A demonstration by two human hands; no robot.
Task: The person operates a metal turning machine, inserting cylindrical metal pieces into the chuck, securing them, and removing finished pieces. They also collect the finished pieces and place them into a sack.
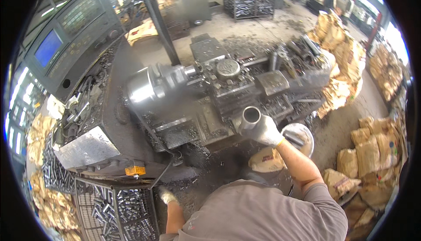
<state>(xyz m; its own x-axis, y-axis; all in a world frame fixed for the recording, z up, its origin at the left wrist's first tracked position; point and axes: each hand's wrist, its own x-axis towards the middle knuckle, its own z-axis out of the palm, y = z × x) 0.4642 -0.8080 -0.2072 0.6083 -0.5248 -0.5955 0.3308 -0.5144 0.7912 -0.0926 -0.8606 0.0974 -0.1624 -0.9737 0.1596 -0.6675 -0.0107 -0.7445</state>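
Observation:
My right hand [264, 132], in a white glove with a yellow cuff, is closed around a short metal tube [251, 115]. The tube's open end faces up, in front of the lathe's carriage. Down at the lower left, my gloved left hand [167, 196] is beside a thin metal rod [162, 175] and the corner of a wire basket; its fingers are too unclear to read. On the lathe, a shiny chuck [147, 85] looks blurred, with a small metal piece [190, 70] at its right side. A square tool post [228, 69] stands to the right of that piece.
A control cabinet [66, 39] with a blue screen rises at the left. Metal parts fill the wire basket [115, 206] below it. Tools and tubes [285, 59] lie on the lathe's right end. A round stool [307, 141] and stacked paper sacks [370, 149] are at the right.

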